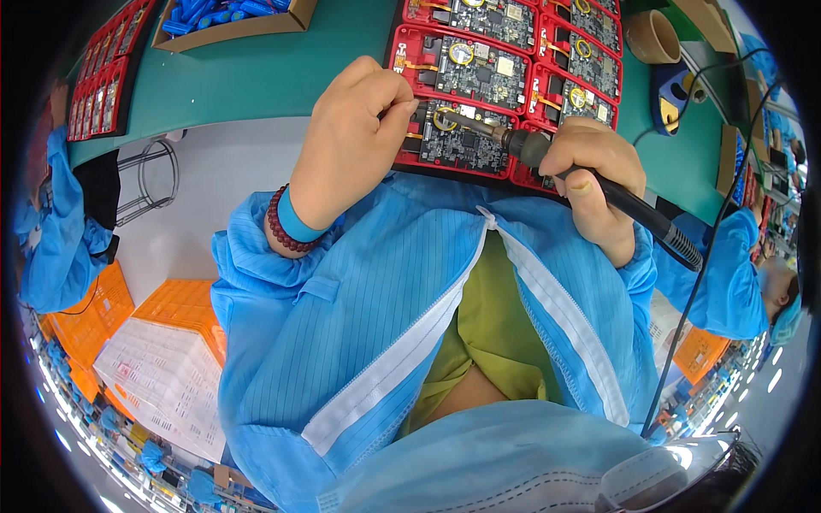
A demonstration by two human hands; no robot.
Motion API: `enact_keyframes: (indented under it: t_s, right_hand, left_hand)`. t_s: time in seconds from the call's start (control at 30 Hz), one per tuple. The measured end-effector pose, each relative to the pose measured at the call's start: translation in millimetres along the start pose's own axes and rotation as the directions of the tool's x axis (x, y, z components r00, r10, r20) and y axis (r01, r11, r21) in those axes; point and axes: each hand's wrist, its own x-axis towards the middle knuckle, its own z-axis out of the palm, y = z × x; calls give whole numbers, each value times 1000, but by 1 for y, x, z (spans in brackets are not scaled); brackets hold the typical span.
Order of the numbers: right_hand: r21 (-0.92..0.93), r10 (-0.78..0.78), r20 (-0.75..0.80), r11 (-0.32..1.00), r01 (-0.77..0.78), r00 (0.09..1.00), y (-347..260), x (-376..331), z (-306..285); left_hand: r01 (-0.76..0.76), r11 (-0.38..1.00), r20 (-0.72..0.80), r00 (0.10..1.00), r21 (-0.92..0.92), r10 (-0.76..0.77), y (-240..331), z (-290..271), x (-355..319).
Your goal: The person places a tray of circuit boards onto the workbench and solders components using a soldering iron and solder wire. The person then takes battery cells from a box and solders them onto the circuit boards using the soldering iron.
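Observation:
My right hand is wrapped around a soldering iron. Its thin metal tip points left over a dark circuit board, close to a round part with a yellow rim. The board sits in a red case at the near edge of the bench. At the left side of that case is my left hand, thumb and forefinger pinched together. Whatever is between those fingertips is too small or hidden to make out. More red cases with boards lie in rows beyond and to the right.
A cardboard box of blue cylindrical cells stands at the back left of the green bench. Another set of red cases lies far left. At right are a brown cardboard tube and a blue-yellow holder. Co-workers sit on both sides.

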Motion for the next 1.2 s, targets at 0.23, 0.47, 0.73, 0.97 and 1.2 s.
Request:
enact_keyframes:
  t_s: [0.23, 0.47, 0.73, 0.97, 1.2]
  right_hand:
    - [8, 9, -3, 1000, -9, 1000, 7, 3, 5]
    - [22, 30, -12, 999, -30, 999, 8, 2, 7]
    - [38, 6, -78, 999, -3, 997, 6, -1, 2]
    - [56, 71, -74, 996, -67, 995, 10, -2, 5]
    - [65, 93, -63, 994, -89, 994, 11, 0, 7]
  left_hand:
    - [-7, 1000, -1, 1000, 2, 7, -2, 1, 0]
    - [-37, 999, -24, 999, 11, 37, -5, 3, -1]
    - [-41, 999, -23, 999, 24, 42, -4, 4, 0]
    - [-51, 997, 37, 998, 57, 49, 0, -1, 2]
    - [-64, 995, 84, 995, 73, 58, -1, -3, 3]
